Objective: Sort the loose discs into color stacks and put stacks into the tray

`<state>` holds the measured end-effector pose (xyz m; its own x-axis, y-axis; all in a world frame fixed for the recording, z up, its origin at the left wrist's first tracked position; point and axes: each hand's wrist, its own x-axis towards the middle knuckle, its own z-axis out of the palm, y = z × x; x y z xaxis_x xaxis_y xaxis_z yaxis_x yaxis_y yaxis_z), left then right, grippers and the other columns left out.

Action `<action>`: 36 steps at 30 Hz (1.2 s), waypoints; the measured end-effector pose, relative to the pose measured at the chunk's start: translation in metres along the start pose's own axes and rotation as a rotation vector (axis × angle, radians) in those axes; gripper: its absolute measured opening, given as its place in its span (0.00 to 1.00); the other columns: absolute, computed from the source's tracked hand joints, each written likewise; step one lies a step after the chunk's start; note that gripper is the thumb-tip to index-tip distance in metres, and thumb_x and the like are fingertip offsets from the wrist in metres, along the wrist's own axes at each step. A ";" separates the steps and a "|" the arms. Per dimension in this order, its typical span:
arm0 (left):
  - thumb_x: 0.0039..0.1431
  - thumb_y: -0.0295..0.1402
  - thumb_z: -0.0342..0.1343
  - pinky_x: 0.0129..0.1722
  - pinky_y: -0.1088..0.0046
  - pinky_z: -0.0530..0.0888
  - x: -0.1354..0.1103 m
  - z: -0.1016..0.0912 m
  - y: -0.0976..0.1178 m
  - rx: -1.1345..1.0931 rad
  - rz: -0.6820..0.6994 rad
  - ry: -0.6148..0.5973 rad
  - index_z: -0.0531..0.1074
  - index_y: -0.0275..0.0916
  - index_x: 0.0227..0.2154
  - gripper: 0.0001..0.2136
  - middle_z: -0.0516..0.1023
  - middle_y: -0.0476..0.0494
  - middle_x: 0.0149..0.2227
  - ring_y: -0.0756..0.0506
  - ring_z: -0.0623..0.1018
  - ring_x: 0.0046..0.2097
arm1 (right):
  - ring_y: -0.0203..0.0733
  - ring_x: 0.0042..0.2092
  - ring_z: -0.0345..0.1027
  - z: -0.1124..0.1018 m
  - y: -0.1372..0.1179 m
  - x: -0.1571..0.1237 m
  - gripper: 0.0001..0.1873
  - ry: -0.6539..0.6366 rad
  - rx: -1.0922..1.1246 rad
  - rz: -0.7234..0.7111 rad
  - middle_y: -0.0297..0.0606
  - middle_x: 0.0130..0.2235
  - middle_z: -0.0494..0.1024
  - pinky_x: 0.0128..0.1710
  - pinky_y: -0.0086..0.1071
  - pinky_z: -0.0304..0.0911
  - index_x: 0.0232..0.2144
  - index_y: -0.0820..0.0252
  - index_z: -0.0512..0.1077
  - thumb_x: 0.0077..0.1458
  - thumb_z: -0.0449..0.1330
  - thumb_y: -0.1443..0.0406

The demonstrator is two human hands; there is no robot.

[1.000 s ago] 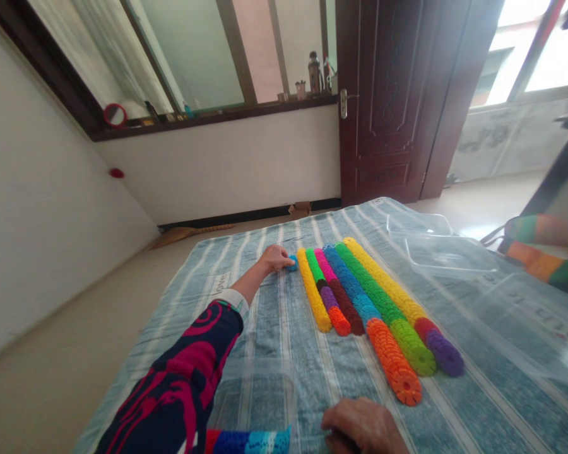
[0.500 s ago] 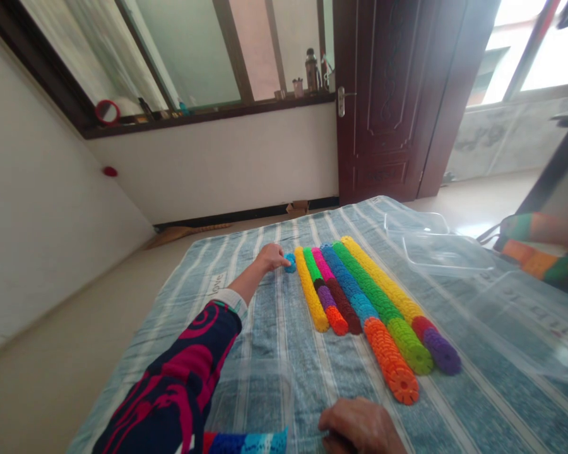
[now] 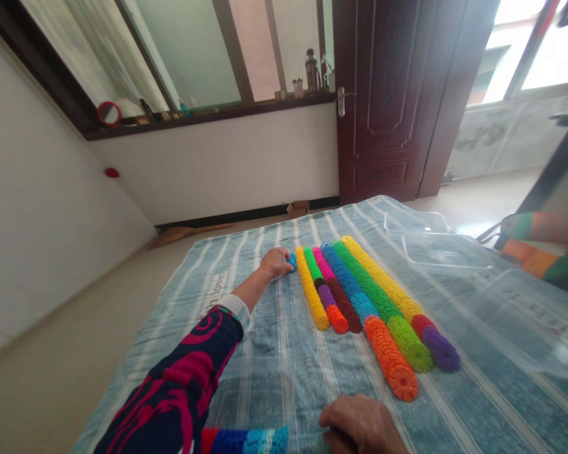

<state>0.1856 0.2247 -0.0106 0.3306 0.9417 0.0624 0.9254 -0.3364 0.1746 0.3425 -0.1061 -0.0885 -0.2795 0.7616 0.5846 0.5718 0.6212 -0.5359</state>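
Note:
My left hand (image 3: 275,261) reaches to the far side of the bed, fingers closed around a small blue notched disc piece (image 3: 292,262). Whether it is one disc or a short stack I cannot tell. Just right of it lies a yellow roll of stacked discs (image 3: 312,289). My right hand (image 3: 363,424) rests on the cloth at the bottom edge, fingers curled, with nothing seen in them. Beyond it is the orange end (image 3: 390,359) of a blue and orange roll. A red and blue stack (image 3: 246,440) lies by my left sleeve, partly hidden.
Several more coloured rolls, one a long yellow roll (image 3: 383,277), lie side by side on the striped bed cover (image 3: 265,328). Clear plastic boxes (image 3: 447,252) stand at the right, with a larger clear one (image 3: 525,328) nearer. Another transparent box (image 3: 255,384) sits near my left forearm.
My left hand has shifted slightly right with the blue piece, bringing it against or very near the yellow roll's far end. The right hand has hardly moved.

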 end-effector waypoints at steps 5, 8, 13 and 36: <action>0.41 0.28 0.65 0.33 0.72 0.72 -0.001 -0.001 0.003 0.008 0.003 -0.002 0.79 0.38 0.27 0.06 0.81 0.46 0.30 0.42 0.80 0.37 | 0.34 0.29 0.73 0.012 0.008 -0.005 0.10 0.001 0.018 -0.014 0.29 0.30 0.79 0.33 0.23 0.64 0.38 0.53 0.70 0.56 0.57 0.72; 0.41 0.28 0.65 0.33 0.73 0.72 -0.003 -0.002 0.004 0.005 -0.005 0.004 0.78 0.39 0.26 0.06 0.81 0.48 0.29 0.43 0.80 0.36 | 0.34 0.27 0.72 0.022 0.012 -0.007 0.06 0.039 0.020 -0.026 0.30 0.27 0.78 0.30 0.23 0.62 0.35 0.54 0.71 0.57 0.56 0.69; 0.41 0.29 0.66 0.33 0.73 0.72 -0.006 -0.002 0.009 -0.014 -0.027 -0.001 0.78 0.38 0.25 0.06 0.80 0.49 0.28 0.44 0.79 0.36 | 0.36 0.28 0.72 0.016 0.003 -0.006 0.06 0.048 0.049 0.055 0.32 0.27 0.78 0.29 0.25 0.62 0.34 0.55 0.71 0.57 0.55 0.69; 0.42 0.20 0.67 0.32 0.71 0.70 -0.041 -0.038 0.014 -0.410 -0.178 -0.081 0.77 0.32 0.26 0.06 0.73 0.51 0.20 0.51 0.73 0.26 | 0.40 0.34 0.77 -0.013 -0.007 -0.007 0.10 -0.102 0.157 0.185 0.37 0.33 0.82 0.35 0.31 0.69 0.36 0.57 0.75 0.60 0.53 0.68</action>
<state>0.1784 0.1814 0.0267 0.2011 0.9764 -0.0780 0.8246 -0.1258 0.5516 0.3509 -0.1183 -0.0808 -0.2621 0.8749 0.4074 0.4959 0.4842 -0.7209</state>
